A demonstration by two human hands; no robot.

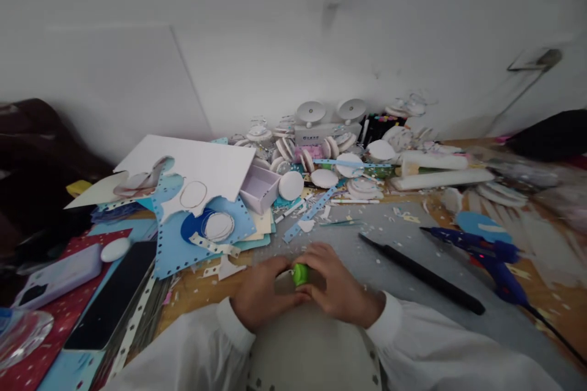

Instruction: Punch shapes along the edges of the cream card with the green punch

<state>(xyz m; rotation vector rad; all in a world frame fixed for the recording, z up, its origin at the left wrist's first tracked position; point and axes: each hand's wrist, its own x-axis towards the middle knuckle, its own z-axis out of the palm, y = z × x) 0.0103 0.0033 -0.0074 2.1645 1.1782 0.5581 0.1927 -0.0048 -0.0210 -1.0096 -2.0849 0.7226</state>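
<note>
A small bright green object (300,274) is pinched between my two hands, close in front of my body at the near edge of the grey mat. My right hand (337,284) curls round it from the right, with fingers above and thumb below. From the other side my left hand (263,292) closes in, its fingertips at the green object's left edge and its thumb meeting the right one beneath. The fingers cover part of the object, so I cannot make out its exact kind. Small paper scraps lie on the grey mat (284,250) just beyond my hands.
To the right lie a black pen-like tool (426,275) and a blue glue gun (493,256) with its cord. Cut white card (215,165) and blue sheets lie at left, beside a black phone (114,296). White discs (291,186) and a twin-headed lamp (326,128) stand along the wall.
</note>
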